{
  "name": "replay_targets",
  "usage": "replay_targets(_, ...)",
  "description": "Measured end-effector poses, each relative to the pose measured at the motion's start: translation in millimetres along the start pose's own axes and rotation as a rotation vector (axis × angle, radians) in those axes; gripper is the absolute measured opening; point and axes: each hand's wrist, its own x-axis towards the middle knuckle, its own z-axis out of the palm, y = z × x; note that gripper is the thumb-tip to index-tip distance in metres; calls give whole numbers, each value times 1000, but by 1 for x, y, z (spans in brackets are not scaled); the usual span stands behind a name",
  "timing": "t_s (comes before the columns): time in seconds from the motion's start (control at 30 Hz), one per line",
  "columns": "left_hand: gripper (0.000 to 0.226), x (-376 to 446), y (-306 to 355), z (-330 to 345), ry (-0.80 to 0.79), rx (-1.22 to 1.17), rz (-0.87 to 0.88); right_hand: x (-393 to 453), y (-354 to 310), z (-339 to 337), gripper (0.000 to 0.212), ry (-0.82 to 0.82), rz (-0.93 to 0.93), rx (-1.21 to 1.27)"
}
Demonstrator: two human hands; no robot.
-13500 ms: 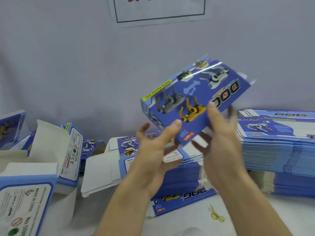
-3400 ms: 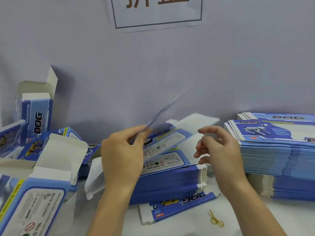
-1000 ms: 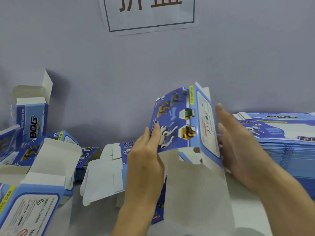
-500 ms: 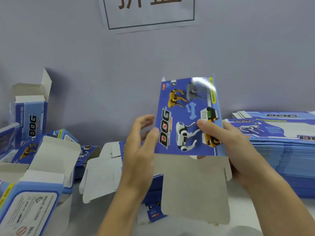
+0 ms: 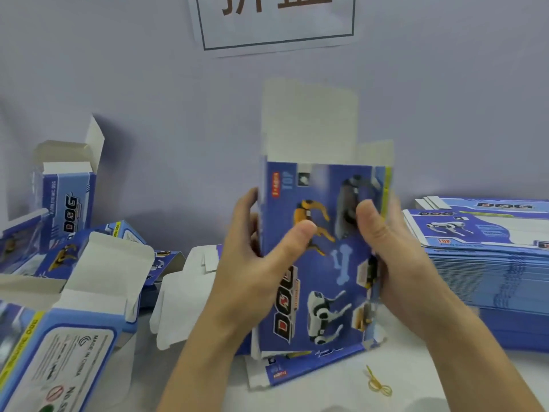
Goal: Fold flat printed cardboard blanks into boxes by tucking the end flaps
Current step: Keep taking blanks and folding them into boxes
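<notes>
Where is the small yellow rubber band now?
In the head view, the small yellow rubber band lies on the white table at lower right, beside the right forearm, just below the held blue cardboard box.

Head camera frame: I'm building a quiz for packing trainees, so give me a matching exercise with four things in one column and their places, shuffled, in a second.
Things:
1. box being folded
2. stack of flat blanks
3. yellow rubber band
4. upright folded box with its top flap open

Places:
A. on the table, near the right forearm
B. far left, against the wall
C. between the left hand and right hand
D. at the right edge of the table

Pairs: 1-C, 2-D, 3-A, 4-B
</notes>
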Motion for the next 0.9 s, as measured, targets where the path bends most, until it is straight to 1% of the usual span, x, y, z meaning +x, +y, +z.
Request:
replay_targets(0.03,75,-2,-1,0,-62,24,-3,1,-1,1,80,77,-64,-6)
replay_targets(0.1,64,-4,-3,-3,-163,24,-33,-1,-3,3,79,180,-141,-131)
replay_targets(0.13,58,-5,-4,-4,-191,4,-62,-2,-3,3,77,219,-148,-214)
replay_targets(0.2,58,-5,-2,-7,-196,-39,-117,-3,0,5,77,270,-115,-326)
replay_targets(0.27,68,-3,2,-6,-143,-111,-104,-4,3,12,79,250,-103,-325)
replay_targets(0.33,78,0,8,-2,-51,-173,-37,-3,4,19,81,198,-145,-265)
replay_targets(0.4,82,3,11,1,51,-119,61,-3,2,23,83,157,-160,-227)
replay_targets(0.47,78,3,10,1,119,-46,143,-4,0,25,74,104,-182,-193)
replay_targets(0.57,68,3,7,-2,150,-17,154,-5,-3,26,58,79,-189,-147)
replay_targets(0.63,54,4,4,-4,161,5,153,-6,-3,25,49,69,-184,-121)
replay_targets(0.7,34,4,1,-6,162,28,176,-7,-4,23,47,40,-151,-100)
replay_targets(0.73,28,4,1,-7,150,20,182,-5,-3,22,45,20,-135,-118)
replay_targets(0.77,28,4,1,-7,134,-4,181,-2,-5,23,41,10,-115,-134)
replay_targets(0.83,37,2,2,-6,137,-74,152,3,-8,26,17,51,-105,-100)
replay_targets(0.87,43,2,4,-5,160,-102,127,5,-10,28,23,101,-98,-45)
replay_targets(0.9,48,3,5,-4,179,-111,110,6,-13,32,36,152,-76,22)
